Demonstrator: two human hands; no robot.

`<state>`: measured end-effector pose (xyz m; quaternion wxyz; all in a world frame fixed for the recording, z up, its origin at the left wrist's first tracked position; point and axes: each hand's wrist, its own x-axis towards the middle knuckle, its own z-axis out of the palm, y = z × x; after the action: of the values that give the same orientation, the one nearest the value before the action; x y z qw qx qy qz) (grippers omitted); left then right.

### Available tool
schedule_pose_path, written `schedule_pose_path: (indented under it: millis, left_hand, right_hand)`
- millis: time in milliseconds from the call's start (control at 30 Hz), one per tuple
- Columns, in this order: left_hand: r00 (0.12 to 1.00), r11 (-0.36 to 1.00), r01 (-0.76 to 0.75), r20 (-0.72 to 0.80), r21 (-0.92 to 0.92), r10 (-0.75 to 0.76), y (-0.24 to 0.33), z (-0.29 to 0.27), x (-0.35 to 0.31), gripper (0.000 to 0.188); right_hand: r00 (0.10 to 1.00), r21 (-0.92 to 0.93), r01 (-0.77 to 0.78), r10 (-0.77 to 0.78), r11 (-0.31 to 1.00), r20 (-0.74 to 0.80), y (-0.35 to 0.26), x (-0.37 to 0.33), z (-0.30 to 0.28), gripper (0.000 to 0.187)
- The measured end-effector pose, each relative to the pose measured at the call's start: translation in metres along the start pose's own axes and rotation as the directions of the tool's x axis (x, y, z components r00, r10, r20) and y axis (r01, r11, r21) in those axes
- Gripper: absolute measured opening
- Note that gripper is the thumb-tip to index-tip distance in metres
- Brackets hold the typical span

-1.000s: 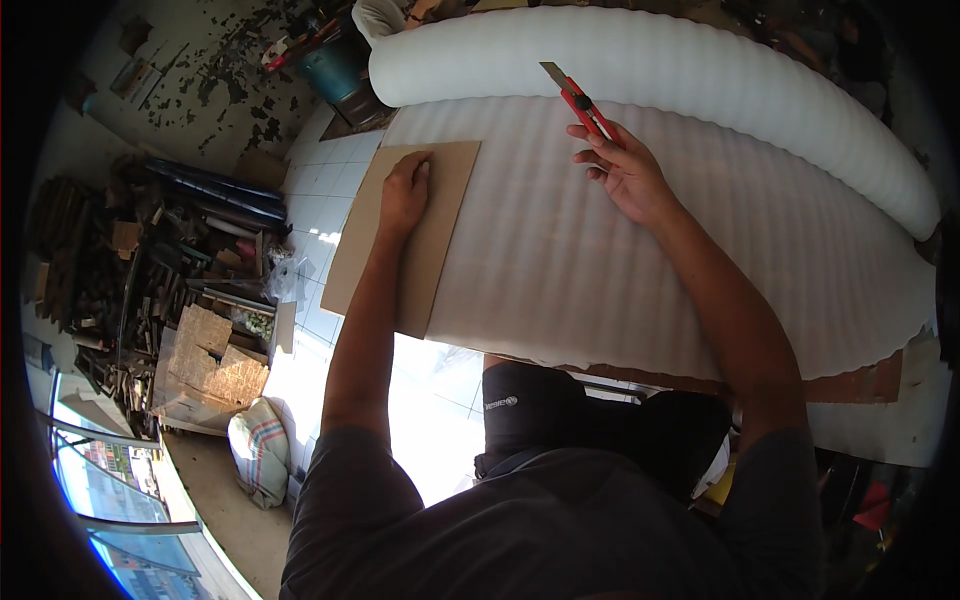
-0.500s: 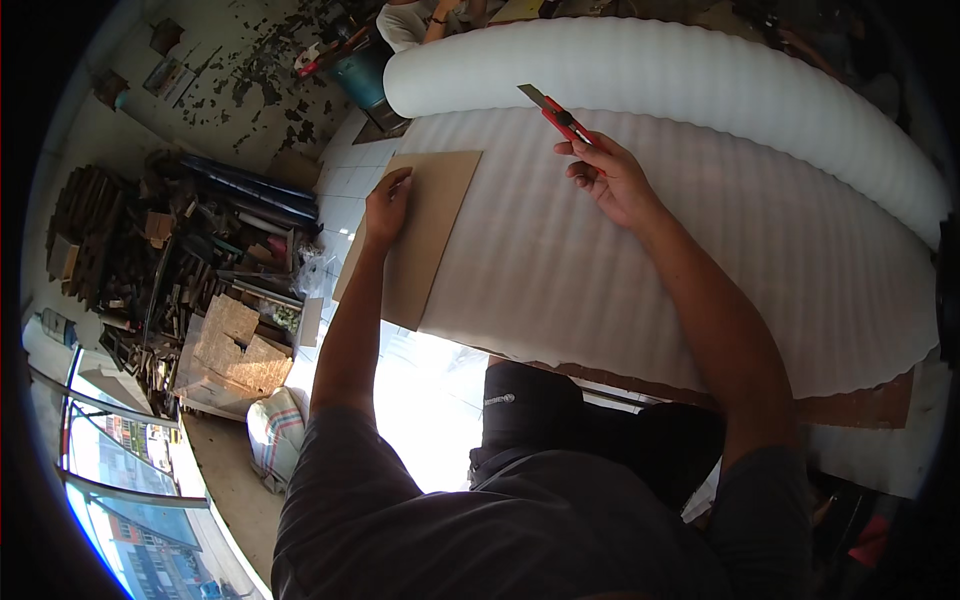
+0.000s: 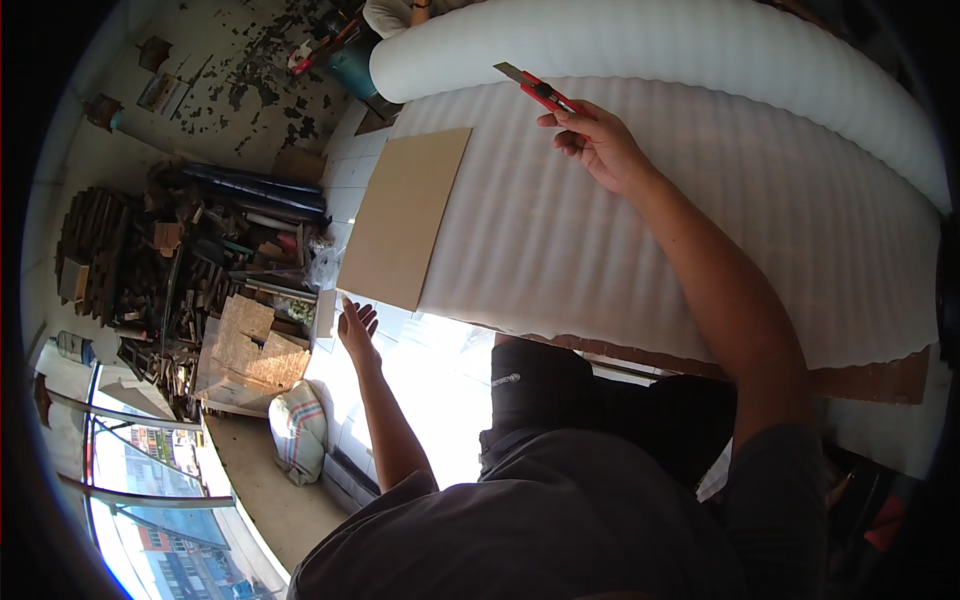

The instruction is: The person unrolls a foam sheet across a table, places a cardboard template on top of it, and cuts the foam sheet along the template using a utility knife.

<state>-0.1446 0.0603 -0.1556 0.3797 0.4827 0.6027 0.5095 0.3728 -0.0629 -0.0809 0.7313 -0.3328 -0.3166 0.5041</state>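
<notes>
White foam sheeting [image 3: 550, 240] is covering the desk [image 3: 870, 382]; my left hand [image 3: 358, 328], fingers spread, is now leaving the brown board [image 3: 405, 215] unpressed; my right hand [image 3: 600, 150] is gripping a snap-off knife [image 3: 541, 91].

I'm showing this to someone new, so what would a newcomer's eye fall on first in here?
Probably the big white roll across the far side, with a rippled white sheet spread in front of it. Next, the red utility knife, blade out, in the right hand above that sheet. Then the flat brown board at the sheet's left end, with the open left hand near its closest edge.
</notes>
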Motion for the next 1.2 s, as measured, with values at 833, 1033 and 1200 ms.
schedule_pose_path:
  millis: [833, 1033, 1200]
  left_hand:
    - [0.958, 0.956, 0.236, 0.206, -0.174, -0.199, 0.044, 0.008, 0.004, 0.025]
    - [0.92, 0.866, 0.346, 0.313, -0.361, -0.237, 0.036, -0.001, 0.019, 0.023]
    - [0.952, 0.911, 0.259, 0.244, -0.32, -0.185, 0.053, 0.002, 0.011, 0.023]
  right_hand:
    - [0.999, -0.04, 0.027, -0.026, 0.999, 0.041, 0.0, 0.002, 0.0, 0.043]
    - [0.998, -0.058, 0.036, -0.033, 0.998, 0.045, -0.002, 0.002, -0.003, 0.043]
    - [0.999, -0.062, 0.028, -0.026, 0.998, 0.028, 0.001, 0.001, -0.001, 0.042]
